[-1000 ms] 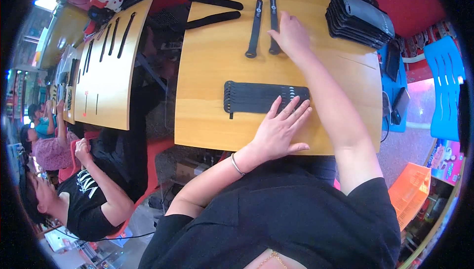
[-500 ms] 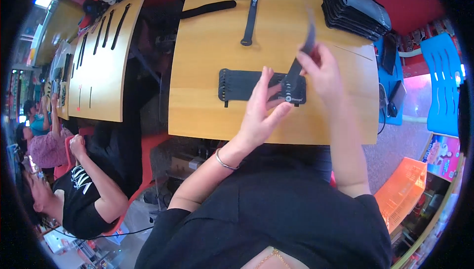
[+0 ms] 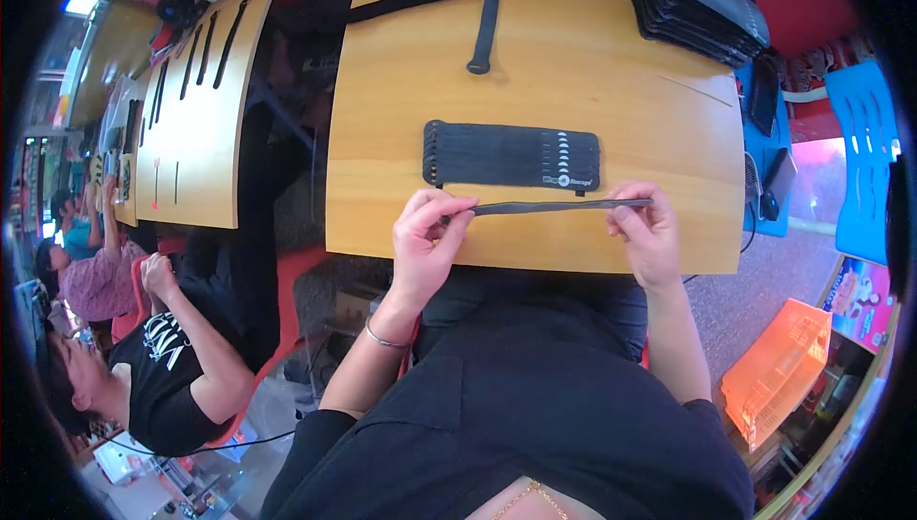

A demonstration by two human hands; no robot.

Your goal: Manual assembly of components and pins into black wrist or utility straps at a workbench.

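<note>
A black strap (image 3: 549,206) is stretched level between my hands, seen nearly edge-on. My left hand (image 3: 427,238) pinches its left end and my right hand (image 3: 646,233) pinches its right end. Just beyond it, a row of black straps (image 3: 497,153) lies side by side on the wooden table (image 3: 401,224), with pale printed marks toward the right end. Farther back lies a single black strap (image 3: 488,19) with a looped near end, pointing away from me. Two fuzzy black strips (image 3: 406,4) rest at the far left of the table.
A stack of black strap sets (image 3: 697,9) stands at the far right corner. Beyond the right edge are a blue stool (image 3: 860,157) and an orange crate (image 3: 778,372). A co-worker in black (image 3: 181,367) sits at left, beside another table (image 3: 205,167) holding several black straps.
My left hand has left the row of straps and moved left and nearer. The strap, earlier raised in my right hand, has come down and is now held level between both hands.
</note>
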